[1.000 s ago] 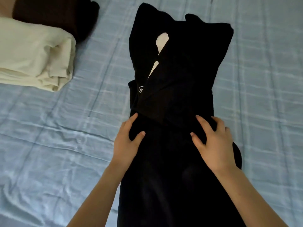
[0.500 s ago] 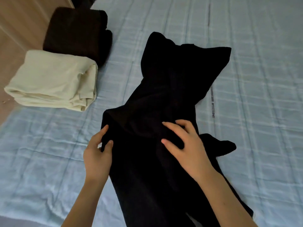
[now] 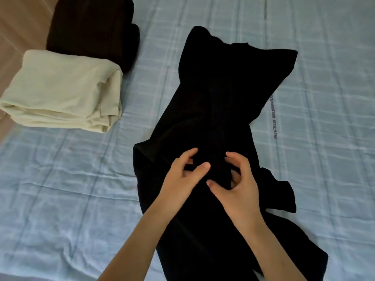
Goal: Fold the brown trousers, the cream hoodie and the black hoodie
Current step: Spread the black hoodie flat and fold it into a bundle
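Both hands, left (image 3: 183, 175) and right (image 3: 236, 185), pinching black hoodie (image 3: 219, 94) fabric (mid-body).

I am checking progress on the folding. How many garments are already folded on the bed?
2. The cream hoodie lies folded at the left edge of the bed; the brown trousers lie folded just behind it. The black hoodie, in the middle, is not finished.

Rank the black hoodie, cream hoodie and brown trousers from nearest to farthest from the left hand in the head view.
1. Black hoodie: under the left hand, which touches it.
2. Cream hoodie: folded, up and to the left on the bed.
3. Brown trousers: folded, beyond the cream hoodie at the top left.
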Demonstrator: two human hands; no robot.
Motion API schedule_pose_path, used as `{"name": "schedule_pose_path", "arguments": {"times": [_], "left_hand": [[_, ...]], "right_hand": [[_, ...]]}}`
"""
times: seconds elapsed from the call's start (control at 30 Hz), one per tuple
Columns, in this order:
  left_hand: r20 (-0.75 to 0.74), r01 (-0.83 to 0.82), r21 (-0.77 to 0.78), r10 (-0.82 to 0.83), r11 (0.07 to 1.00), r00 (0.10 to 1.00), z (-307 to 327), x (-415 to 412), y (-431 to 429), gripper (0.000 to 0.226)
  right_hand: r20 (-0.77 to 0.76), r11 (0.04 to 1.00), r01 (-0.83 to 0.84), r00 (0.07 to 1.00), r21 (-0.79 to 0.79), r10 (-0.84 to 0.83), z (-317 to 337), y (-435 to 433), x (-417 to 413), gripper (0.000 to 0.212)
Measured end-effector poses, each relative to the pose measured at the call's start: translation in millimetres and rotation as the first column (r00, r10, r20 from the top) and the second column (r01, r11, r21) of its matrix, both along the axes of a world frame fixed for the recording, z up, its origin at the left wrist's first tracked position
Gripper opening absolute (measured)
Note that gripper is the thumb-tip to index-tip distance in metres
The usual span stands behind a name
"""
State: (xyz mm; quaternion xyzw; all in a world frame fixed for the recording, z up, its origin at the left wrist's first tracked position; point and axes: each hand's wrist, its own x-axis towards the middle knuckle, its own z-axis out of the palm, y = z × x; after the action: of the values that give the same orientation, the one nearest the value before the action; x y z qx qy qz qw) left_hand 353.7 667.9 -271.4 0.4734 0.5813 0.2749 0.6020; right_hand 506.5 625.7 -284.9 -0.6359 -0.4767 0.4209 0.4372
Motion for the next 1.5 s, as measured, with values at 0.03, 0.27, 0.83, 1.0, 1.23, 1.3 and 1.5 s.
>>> {"name": "schedule_pose_path", "arguments": {"times": [0.03, 0.27, 0.83, 1.0, 1.23, 1.3, 1.5], "left_hand": [[-0.021, 0.03, 0.003, -0.03, 1.0, 0.999, -1.1, 4.3, -1.7, 0.057], [-0.105, -0.231, 0.27, 0.266, 0.935, 0.958, 2.0, -44.7, 5.4, 0.05], [-0.478, -0.168, 0.453, 0.397, 0.876, 0.784, -27.8, -128.8, 38.1, 0.056], [-0.877, 0.102, 0.26, 0.19, 0.96, 0.442, -13.8, -126.6, 47.5, 0.065], [-0.717, 0.618, 0.499, -0.112, 0.607, 0.688, -18.1, 17.5, 10.5, 0.053], [-0.705, 0.633, 0.401, -0.218, 0.663, 0.675, -39.0, 52.9, 9.7, 0.06], [-0.794, 0.569, 0.289, -0.138, 0.77, 0.591, -89.0, 93.1, 4.1, 0.069]], "right_hand": [[-0.122, 0.995, -0.094, 0.989, -0.044, 0.088, 4.6, 3.0, 5.4, 0.067], [0.356, 0.914, -0.368, 0.842, -0.171, 0.406, 23.2, 16.8, 23.5, 0.077], [0.539, 0.925, -0.324, 0.753, -0.197, 0.378, -31.2, 40.8, -30.2, 0.063], [0.829, 0.969, -0.09, 0.504, -0.228, 0.242, -35.3, 38.4, 21.5, 0.057], [0.462, 0.931, 0.119, 0.885, -0.346, 0.059, -44.8, 62.8, 93.8, 0.062], [0.507, 0.932, 0.008, 0.841, -0.361, 0.189, -51.4, 70.6, 103.2, 0.071], [0.382, 0.987, -0.088, 0.914, -0.138, 0.135, -68.1, 79.1, 133.0, 0.052]]}}
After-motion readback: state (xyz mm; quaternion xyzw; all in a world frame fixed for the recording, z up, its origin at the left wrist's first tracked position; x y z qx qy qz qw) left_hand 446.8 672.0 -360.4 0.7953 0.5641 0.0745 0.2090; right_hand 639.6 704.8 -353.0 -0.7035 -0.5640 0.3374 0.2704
